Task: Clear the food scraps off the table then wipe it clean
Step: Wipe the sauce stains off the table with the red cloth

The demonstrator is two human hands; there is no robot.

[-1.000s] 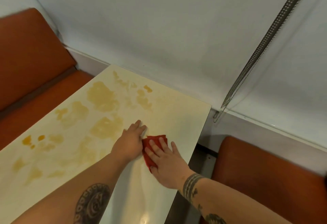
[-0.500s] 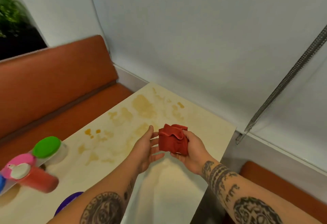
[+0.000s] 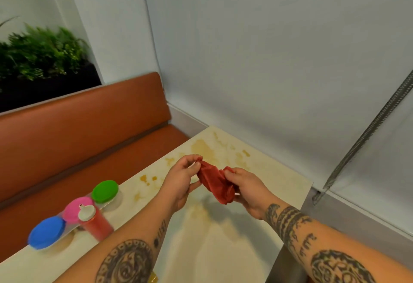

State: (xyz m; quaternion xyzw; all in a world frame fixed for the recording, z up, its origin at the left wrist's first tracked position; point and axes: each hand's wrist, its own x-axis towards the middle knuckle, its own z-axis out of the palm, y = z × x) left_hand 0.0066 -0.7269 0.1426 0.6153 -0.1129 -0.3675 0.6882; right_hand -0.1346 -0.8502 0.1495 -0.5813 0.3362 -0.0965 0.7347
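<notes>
While the pale wall [image 3: 257, 48] fills most of the view, an orange-brown booth seat [image 3: 78, 130] runs along the far-left side of the cream tabletop [image 3: 223, 249], with a dark planter of green ferns [image 3: 40, 52] behind its backrest. Two tattooed forearms reach over the tabletop, both hands raised clear of its surface. Between them hangs a crumpled red cloth [image 3: 215, 182]: the left hand [image 3: 181, 182] pinches one end with thumb and fingertips, and the right hand [image 3: 248, 191] grips the other, bunched end in curled fingers. Near the tabletop's left edge, a blue lid [image 3: 47, 232], a pink lid [image 3: 74, 209] and a green lid [image 3: 105, 191] sit in a row, with a red squeeze bottle [image 3: 96, 224] just beside the pink one. Yellowish-brown stains [image 3: 203, 147] mark the tabletop beyond the hands, and smaller orange spots [image 3: 147, 178] lie nearer the green lid.
</notes>
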